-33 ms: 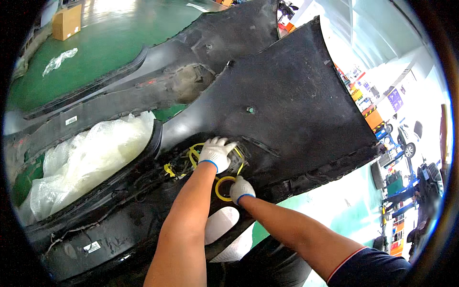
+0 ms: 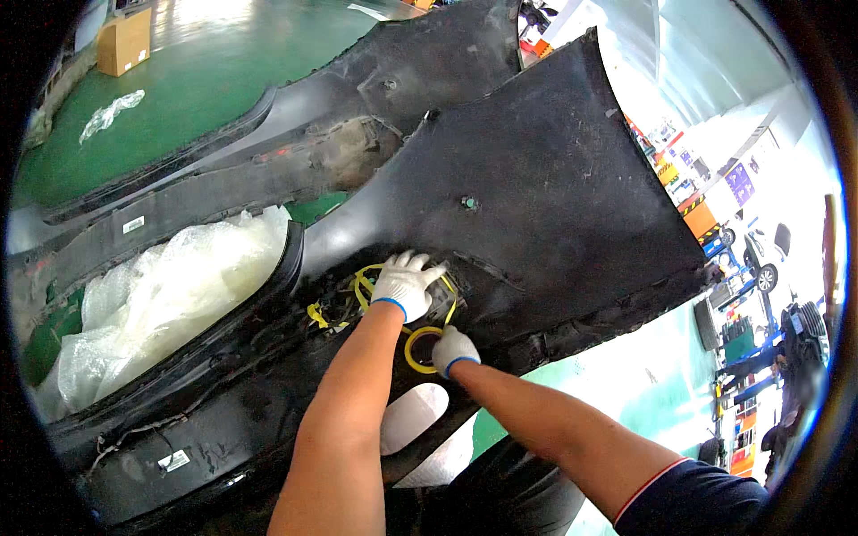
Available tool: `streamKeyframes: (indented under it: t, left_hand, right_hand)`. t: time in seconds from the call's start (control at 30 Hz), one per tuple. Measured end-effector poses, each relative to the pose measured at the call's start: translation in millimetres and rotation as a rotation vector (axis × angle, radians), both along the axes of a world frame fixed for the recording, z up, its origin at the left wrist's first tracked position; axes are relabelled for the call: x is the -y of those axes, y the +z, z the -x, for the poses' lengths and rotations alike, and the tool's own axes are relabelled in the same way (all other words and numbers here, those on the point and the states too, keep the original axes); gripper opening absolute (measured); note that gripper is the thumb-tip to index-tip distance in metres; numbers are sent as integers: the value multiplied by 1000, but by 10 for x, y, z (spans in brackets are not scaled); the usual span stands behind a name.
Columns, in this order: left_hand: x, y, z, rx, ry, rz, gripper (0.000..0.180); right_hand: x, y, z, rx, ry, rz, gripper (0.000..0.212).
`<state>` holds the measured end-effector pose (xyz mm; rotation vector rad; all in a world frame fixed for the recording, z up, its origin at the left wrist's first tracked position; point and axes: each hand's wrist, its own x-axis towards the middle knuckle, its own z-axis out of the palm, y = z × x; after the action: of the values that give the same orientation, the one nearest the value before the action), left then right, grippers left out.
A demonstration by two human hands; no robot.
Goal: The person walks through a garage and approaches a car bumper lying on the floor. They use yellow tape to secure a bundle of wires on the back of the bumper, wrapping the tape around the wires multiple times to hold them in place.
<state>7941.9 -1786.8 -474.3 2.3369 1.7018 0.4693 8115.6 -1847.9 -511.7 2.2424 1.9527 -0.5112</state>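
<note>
A large black car body panel [image 2: 527,179], which looks like a bumper cover, lies before me with its dark inner side up. My left hand [image 2: 407,284], in a white glove with a blue cuff, rests on it with fingers spread, over a patch with yellow tape strips [image 2: 362,284]. More bits of yellow tape [image 2: 315,314] lie left of that hand. Closer to me, my gloved right hand [image 2: 456,348] grips the rim of a roll of yellow tape [image 2: 409,355]. From the roll a strip [image 2: 450,309] runs up toward my left hand. Fingers of the right hand are partly hidden.
A second black panel [image 2: 393,80] lies beyond the first. Translucent plastic wrap [image 2: 179,277] sits on the left, and a cardboard box [image 2: 123,42] stands on the green floor [image 2: 214,67]. At the far right are a white car [image 2: 764,259] and workshop equipment.
My right hand and the tape roll have shifted very slightly to the right. My left hand stays in place with fingers spread.
</note>
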Motion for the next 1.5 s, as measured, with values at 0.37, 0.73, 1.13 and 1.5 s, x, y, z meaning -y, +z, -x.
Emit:
streamKeyframes:
  t: [0.37,0.73,1.13,1.5]
  left_hand:
    - [110,114,-245,-22,-32,175,55]
    - [57,108,-220,12,-44,185,57]
    - [365,-117,-36,514,94,-270,36]
    - [1379,-1137,37,1210,742,671,74]
  right_hand:
    - [276,618,-48,204,96,13,80]
    - [70,-229,-27,-401,-122,-154,69]
    - [423,-512,265,-657,-191,-396,64]
    - [661,-534,692,-583,-332,-242,69]
